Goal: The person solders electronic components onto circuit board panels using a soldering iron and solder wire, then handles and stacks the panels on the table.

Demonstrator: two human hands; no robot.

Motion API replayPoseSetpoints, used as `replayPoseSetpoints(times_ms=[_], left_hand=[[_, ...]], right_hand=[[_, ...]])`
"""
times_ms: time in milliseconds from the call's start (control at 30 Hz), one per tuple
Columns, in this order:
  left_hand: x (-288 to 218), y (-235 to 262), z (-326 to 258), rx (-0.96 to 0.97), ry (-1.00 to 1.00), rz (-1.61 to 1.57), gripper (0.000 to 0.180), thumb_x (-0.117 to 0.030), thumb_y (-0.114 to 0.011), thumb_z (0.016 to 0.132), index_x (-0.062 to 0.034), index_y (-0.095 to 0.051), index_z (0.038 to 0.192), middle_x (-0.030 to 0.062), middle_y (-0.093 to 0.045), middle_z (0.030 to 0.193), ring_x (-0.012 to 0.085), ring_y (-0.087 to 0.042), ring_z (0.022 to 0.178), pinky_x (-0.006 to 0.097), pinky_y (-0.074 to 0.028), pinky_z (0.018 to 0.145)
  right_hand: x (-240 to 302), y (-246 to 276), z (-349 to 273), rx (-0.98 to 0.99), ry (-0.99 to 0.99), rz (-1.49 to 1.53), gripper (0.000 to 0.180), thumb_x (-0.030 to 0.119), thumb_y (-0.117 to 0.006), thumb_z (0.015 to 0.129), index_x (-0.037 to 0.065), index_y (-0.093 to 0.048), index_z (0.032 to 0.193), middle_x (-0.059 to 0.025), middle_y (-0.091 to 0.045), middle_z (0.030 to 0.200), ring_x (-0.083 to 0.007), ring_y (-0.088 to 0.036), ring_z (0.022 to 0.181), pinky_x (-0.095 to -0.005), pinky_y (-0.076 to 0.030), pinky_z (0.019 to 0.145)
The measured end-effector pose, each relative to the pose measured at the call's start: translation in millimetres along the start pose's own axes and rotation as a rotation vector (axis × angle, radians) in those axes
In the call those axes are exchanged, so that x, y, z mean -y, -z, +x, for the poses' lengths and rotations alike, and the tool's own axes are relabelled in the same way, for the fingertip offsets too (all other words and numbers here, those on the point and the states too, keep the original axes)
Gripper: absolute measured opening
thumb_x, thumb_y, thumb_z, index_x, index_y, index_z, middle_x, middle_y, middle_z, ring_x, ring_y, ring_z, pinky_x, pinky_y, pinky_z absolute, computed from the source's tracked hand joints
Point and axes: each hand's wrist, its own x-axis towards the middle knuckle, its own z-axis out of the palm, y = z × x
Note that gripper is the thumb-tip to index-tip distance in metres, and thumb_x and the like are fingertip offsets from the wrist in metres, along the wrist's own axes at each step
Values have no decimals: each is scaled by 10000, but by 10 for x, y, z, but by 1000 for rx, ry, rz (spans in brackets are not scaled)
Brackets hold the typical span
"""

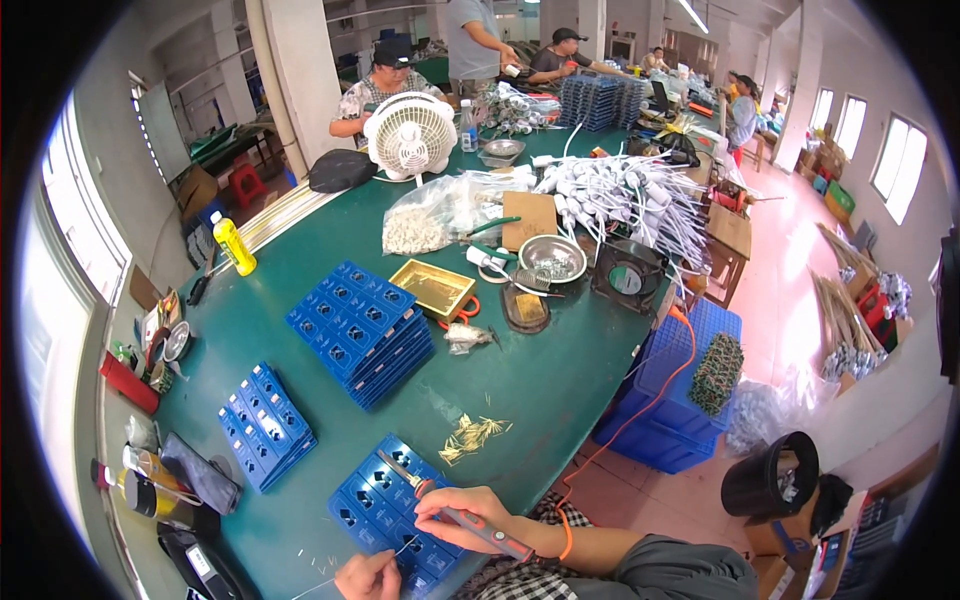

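Observation:
My right hand [468,518] is wrapped round a soldering iron [516,545] with a grey and red handle. Its metal tip points up and left, over a blue circuit board panel [362,508] that lies flat at the table's near edge. My left hand [368,577] pinches a thin, silvery strand that looks like solder wire [318,587], beside the panel's lower left corner. Just beyond the panel lies a loose pile of thin yellowish pieces [472,437]. Two stacks of similar blue panels stand farther off, a taller stack [355,325] and a lower stack [265,425] on the left.
A gold-coloured tray [432,288], a metal bowl [552,260] and a small black fan [630,275] stand mid-table. White cabled parts [630,195] are heaped behind. An orange cord [600,440] runs off the right edge, past blue crates [665,400]. Several people work farther back.

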Motion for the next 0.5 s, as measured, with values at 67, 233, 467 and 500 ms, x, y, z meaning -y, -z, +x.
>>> replayPoseSetpoints(times_ms=[67, 233, 467, 500], left_hand=[[-13, 8, 13, -6, -5, -17, 132, -41, -674, 787, -91, -671, 908, 93, -608, 717, 269, -561, 571, 349, -451, 529], [-32, 30, 25, 20, -2, -30, 129, -38, -672, 788, -82, -668, 909, 97, -618, 732, 255, -570, 582, 343, -455, 534], [-15, -47, 75, -123, -57, -62, 134, 47, -673, 708, -63, -650, 781, 46, -469, 527, 171, -449, 427, 288, -326, 412], [-26, -44, 84, -133, -59, -61, 133, 50, -669, 708, -63, -644, 772, 47, -466, 524, 171, -446, 426, 286, -321, 412]], right_hand=[[35, 29, 2, 9, -9, 12, 262, -3, -722, 773, 33, -601, 1002, -69, -667, 795, -112, -661, 736, -232, -520, 657], [91, 82, 37, -13, 14, 11, 255, 11, -747, 763, 56, -624, 981, -35, -677, 834, -88, -642, 718, -219, -507, 603], [134, 130, 75, -42, -33, 61, 243, 12, -745, 768, 51, -626, 976, -42, -671, 812, -86, -635, 703, -219, -493, 595], [135, 143, 78, -53, -35, 46, 243, 12, -745, 769, 47, -625, 978, -44, -672, 810, -87, -635, 704, -219, -493, 596]])
